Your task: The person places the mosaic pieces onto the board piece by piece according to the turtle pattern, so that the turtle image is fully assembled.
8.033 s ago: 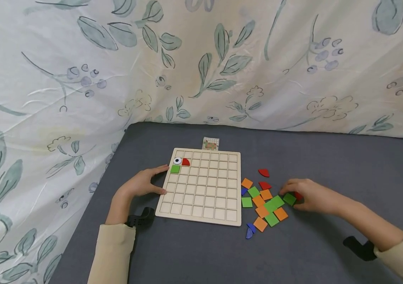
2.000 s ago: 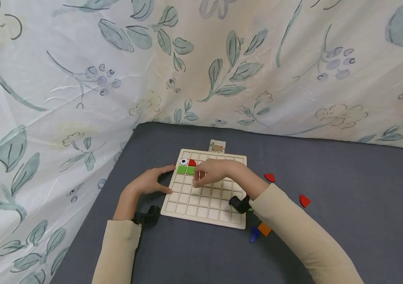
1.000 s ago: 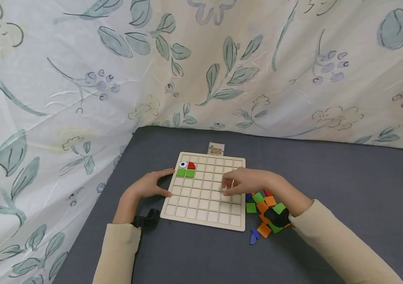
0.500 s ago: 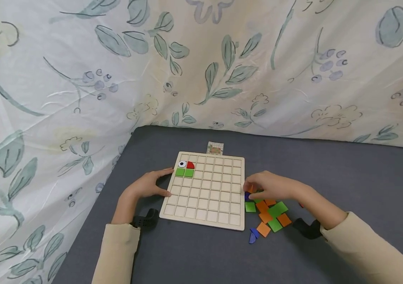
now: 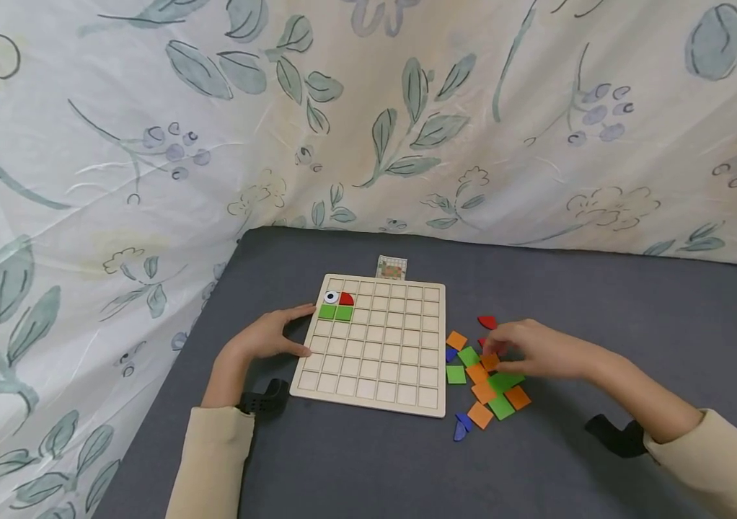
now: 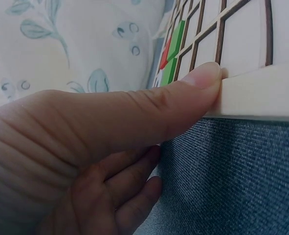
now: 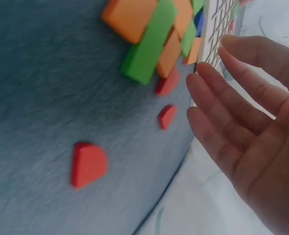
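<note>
Right hand (image 5: 531, 349) hovers over the loose pieces at the right of the tabletop (image 5: 368, 468), its fingers loosely extended and a little parted, with nothing in its grasp in the right wrist view. Its fingertips are nearest an orange tile (image 5: 490, 362); whether they touch it, I cannot tell. More orange tiles (image 5: 480, 415) and green tiles (image 5: 501, 406) lie clustered around it, with blue pieces (image 5: 459, 432) at the near end. One red piece (image 5: 487, 322) lies beyond the cluster, and the right wrist view shows another red piece (image 7: 89, 165) well apart from the rest.

Left hand (image 5: 265, 336) has thumb and fingers spread, the thumb tip against the left edge of the wooden grid board (image 5: 368, 353) and a fingertip farther along that edge. Near the board's far left corner sit a white disc (image 5: 331, 297) with a black dot, a red quarter-round (image 5: 346, 298) to its right, and two green squares (image 5: 327, 311) side by side below them. A small printed card (image 5: 391, 267) lies at the board's far edge
</note>
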A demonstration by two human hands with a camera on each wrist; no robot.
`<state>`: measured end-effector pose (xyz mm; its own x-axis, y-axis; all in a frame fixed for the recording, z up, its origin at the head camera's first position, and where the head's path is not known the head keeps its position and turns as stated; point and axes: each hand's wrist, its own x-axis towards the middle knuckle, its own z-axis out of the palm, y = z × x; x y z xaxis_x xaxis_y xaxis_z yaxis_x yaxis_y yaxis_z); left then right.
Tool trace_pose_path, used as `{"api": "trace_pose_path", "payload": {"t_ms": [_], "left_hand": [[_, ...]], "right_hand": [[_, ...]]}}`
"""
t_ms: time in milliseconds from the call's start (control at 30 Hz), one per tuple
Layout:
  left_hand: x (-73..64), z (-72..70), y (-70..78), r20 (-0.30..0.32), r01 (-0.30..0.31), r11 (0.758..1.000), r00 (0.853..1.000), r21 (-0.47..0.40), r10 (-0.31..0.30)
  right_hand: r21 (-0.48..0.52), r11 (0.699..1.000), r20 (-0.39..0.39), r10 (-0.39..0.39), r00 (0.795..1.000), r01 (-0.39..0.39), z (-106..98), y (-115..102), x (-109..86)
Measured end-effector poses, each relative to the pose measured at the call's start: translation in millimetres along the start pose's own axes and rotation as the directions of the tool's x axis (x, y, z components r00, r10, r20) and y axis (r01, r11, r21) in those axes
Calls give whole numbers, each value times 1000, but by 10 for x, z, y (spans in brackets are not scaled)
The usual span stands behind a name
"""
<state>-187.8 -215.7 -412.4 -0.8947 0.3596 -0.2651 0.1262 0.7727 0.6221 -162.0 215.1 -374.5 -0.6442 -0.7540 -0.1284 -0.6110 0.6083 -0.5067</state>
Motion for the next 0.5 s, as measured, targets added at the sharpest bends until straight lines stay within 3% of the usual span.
{"api": "trace_pose_path", "payload": {"t_ms": [500], "left_hand": [[-3,-12,8,3,13,1000,1000,3,-13]], "right_hand": [[-35,999,-65,6,998,-8,113,100,-217]]}}
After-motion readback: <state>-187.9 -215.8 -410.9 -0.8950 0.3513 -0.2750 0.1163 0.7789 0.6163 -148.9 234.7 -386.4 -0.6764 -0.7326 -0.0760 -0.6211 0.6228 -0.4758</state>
